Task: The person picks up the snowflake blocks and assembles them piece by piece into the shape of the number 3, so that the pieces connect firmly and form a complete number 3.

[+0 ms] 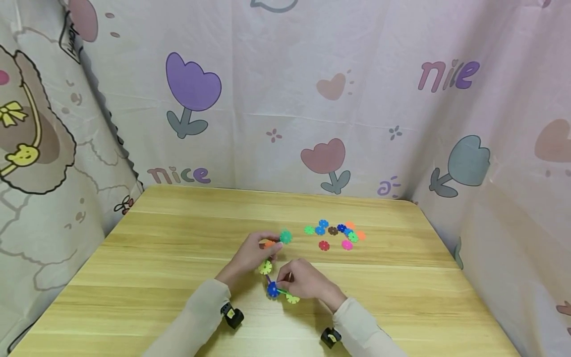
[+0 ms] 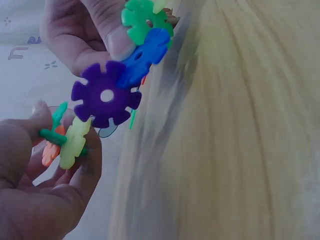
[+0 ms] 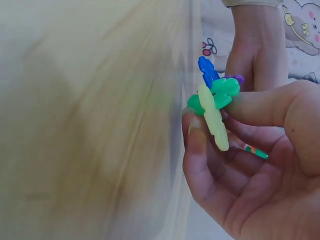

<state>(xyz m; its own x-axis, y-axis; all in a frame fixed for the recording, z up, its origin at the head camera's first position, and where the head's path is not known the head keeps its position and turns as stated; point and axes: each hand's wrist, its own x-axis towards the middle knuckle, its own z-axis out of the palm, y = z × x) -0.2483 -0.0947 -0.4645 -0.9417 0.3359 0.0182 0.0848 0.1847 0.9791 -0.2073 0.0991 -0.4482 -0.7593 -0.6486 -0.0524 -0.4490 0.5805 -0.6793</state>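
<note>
A chain of slotted, flower-shaped plastic discs runs between the two hands, its discs joined edge to edge at angles. My left hand (image 1: 252, 253) grips the far end, where a teal disc (image 1: 286, 237), an orange disc (image 1: 268, 244) and a yellow disc (image 2: 75, 142) sit among the fingers. From there, a purple disc (image 2: 95, 95) leads to a blue disc (image 1: 273, 290). At the near end, my right hand (image 1: 308, 282) pinches a green disc (image 3: 227, 91) between thumb and fingers. Another yellow disc (image 3: 214, 120) crosses that green one beside the fingertips.
Loose discs lie on the wooden table (image 1: 187, 223) beyond the hands to the right, among them a red disc (image 1: 324, 245), a pink disc (image 1: 347, 245) and a brown disc (image 1: 333, 230). A printed curtain (image 1: 267, 99) hangs behind the table and along both sides.
</note>
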